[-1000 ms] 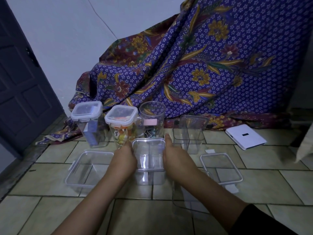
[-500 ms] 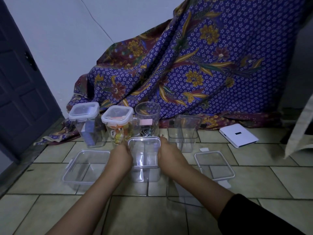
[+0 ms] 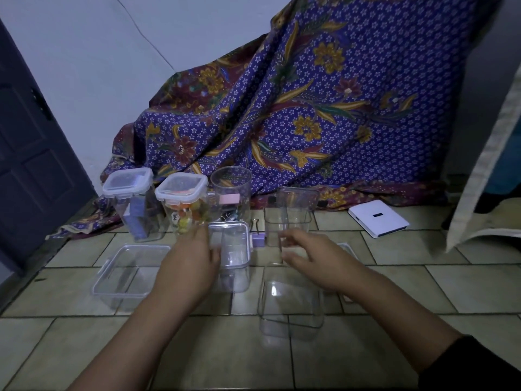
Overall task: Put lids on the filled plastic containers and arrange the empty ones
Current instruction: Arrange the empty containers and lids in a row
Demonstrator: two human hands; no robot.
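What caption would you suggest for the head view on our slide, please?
Left hand at a lidded clear container on the tiled floor; right hand open beside it.

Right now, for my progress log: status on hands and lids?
Left hand on centre container's lid. Right hand open, holding nothing. Round jar holds clips, no lid. Empty tub near right hand.

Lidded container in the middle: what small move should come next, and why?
Probably the right hand should press down the purple flap jutting from the right edge of the lidded container. That hand hovers open beside it, while the left hand touches the container's left side.
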